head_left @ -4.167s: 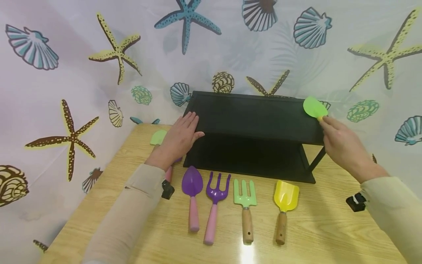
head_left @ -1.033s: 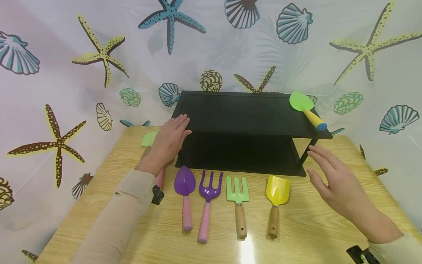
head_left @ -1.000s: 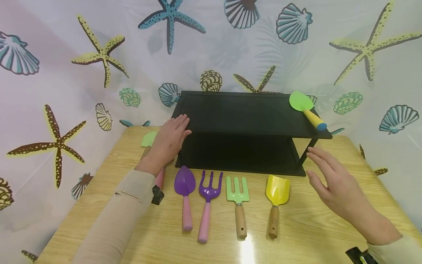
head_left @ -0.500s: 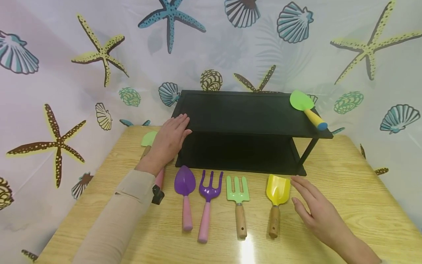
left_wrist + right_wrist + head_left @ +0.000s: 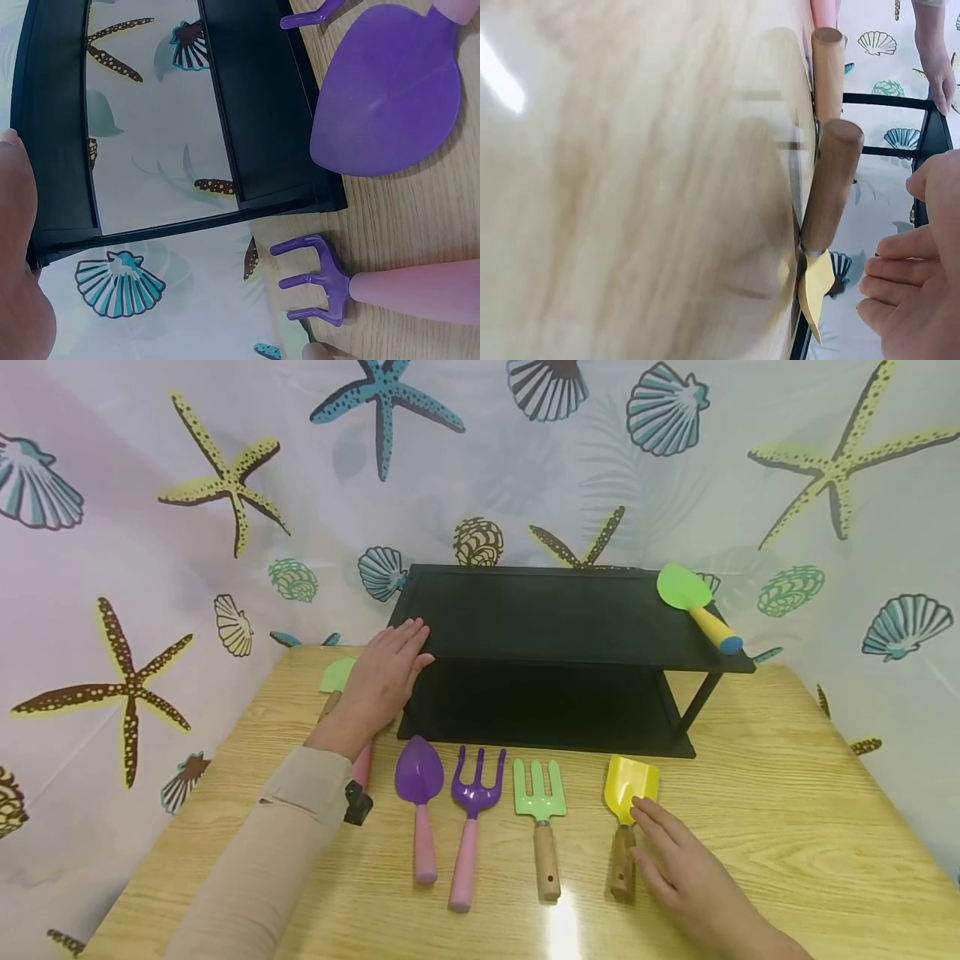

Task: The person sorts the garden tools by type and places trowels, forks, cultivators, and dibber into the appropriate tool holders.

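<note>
1. Yellow shovel (image 5: 622, 802): lying on the table (image 5: 795, 827) at the near right of the row of tools, blade toward the far side, wooden handle toward the near side.
2. Right beside that handle, right hand (image 5: 686, 868): fingers extended and unclosed, grasping nothing; in the right wrist view, apart from the wood.
3. Just changed: brought near and leftward from the right end of the black shelf (image 5: 540, 618) to the shovel, after letting go of the green trowel (image 5: 705, 618), now resting on the shelf top's right end.
4. Meaning, by judgement: trowel apparently settled, shovel within easy reach but not yet gripped.
5. At the shelf's left end, left hand (image 5: 378, 681): laid on top, grasping nothing, in the same place as before; probably steadying.
6. Left of the shovel, in order: green fork (image 5: 540, 807), purple fork (image 5: 477, 797), purple trowel (image 5: 420, 772); farther left, pink handle (image 5: 362, 766), partly hidden.
</note>
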### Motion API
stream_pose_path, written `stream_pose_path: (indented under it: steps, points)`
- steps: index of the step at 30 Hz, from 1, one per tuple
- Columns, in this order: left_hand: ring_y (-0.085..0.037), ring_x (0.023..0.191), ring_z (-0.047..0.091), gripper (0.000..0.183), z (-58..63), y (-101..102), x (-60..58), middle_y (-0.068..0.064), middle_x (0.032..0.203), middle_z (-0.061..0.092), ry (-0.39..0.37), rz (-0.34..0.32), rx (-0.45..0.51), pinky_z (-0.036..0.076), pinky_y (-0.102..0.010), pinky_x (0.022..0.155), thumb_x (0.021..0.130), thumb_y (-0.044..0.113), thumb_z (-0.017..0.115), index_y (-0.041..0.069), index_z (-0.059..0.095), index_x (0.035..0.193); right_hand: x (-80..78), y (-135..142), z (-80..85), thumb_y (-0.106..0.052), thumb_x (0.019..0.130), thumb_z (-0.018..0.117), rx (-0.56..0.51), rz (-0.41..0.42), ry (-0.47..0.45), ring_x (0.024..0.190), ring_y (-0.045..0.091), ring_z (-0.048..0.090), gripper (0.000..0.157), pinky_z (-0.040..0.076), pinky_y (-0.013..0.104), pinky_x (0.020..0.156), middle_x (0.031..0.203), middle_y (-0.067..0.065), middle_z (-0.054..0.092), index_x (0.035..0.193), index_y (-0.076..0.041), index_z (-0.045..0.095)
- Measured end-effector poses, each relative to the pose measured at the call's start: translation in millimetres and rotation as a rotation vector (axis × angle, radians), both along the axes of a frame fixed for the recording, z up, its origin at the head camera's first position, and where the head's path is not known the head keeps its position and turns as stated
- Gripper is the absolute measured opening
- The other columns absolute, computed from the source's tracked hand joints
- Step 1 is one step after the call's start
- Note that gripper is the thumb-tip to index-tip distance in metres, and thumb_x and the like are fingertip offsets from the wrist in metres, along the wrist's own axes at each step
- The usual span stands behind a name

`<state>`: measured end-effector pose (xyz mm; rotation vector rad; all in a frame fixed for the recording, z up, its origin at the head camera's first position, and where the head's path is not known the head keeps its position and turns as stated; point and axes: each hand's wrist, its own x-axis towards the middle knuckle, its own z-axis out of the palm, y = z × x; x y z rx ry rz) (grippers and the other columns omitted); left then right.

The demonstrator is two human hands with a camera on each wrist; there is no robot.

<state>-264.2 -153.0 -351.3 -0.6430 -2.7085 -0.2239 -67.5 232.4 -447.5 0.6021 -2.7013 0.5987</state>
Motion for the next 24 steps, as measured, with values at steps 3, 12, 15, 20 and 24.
stream_pose_path:
  steps: [3, 12, 15, 20, 24]
  points:
    - [-0.028, 0.150, 0.031, 0.055, 0.0, 0, -0.1, -0.014, 0.159, 0.037, 0.009, -0.004, 0.002, 0.022, -0.043, 0.126, 0.106, 0.035, 0.042, 0.004, 0.038, 0.151, 2.6, -4, -1.7, -0.021, 0.095, 0.066, 0.013, -0.021, -0.063, 0.128, 0.036, 0.055, 0.048, 0.034, 0.013, 0.113, 0.144, 0.017, 0.052, 0.136, 0.003, 0.055]
    - [-0.028, 0.150, 0.031, 0.056, 2.0, 1, 1.5, -0.014, 0.159, 0.036, 0.002, 0.005, 0.001, 0.021, -0.044, 0.126, 0.106, 0.035, 0.042, 0.004, 0.037, 0.152, 3.3, -20, -5.5, -0.059, 0.088, 0.065, 0.079, -0.056, -0.273, 0.134, 0.036, 0.050, 0.084, 0.049, 0.051, 0.104, 0.150, 0.018, 0.046, 0.141, 0.005, 0.050]
    - [-0.028, 0.150, 0.031, 0.056, 1.4, 1, 1.1, -0.014, 0.159, 0.036, 0.003, 0.003, -0.001, 0.021, -0.043, 0.126, 0.106, 0.035, 0.043, 0.004, 0.038, 0.152, 3.2, -22, -8.2, -0.059, 0.086, 0.068, 0.119, -0.039, -0.251, 0.133, 0.035, 0.051, 0.086, 0.050, 0.049, 0.104, 0.149, 0.019, 0.046, 0.140, 0.006, 0.050]
    - [-0.029, 0.149, 0.032, 0.055, 0.6, 1, 1.0, -0.014, 0.159, 0.037, 0.010, 0.004, -0.004, 0.022, -0.044, 0.126, 0.106, 0.035, 0.043, 0.004, 0.038, 0.151, 3.6, -22, -13.8, -0.040, 0.084, 0.077, 0.169, -0.010, -0.119, 0.132, 0.035, 0.052, 0.076, 0.051, 0.048, 0.102, 0.146, 0.022, 0.049, 0.136, 0.010, 0.053]
    - [-0.028, 0.150, 0.032, 0.055, 0.9, 1, 1.0, -0.014, 0.159, 0.037, 0.005, 0.004, -0.002, 0.022, -0.043, 0.126, 0.106, 0.035, 0.043, 0.004, 0.038, 0.152, 4.1, -20, -16.4, -0.027, 0.083, 0.076, 0.172, -0.005, -0.084, 0.134, 0.036, 0.051, 0.071, 0.050, 0.048, 0.103, 0.148, 0.024, 0.046, 0.136, 0.012, 0.051]
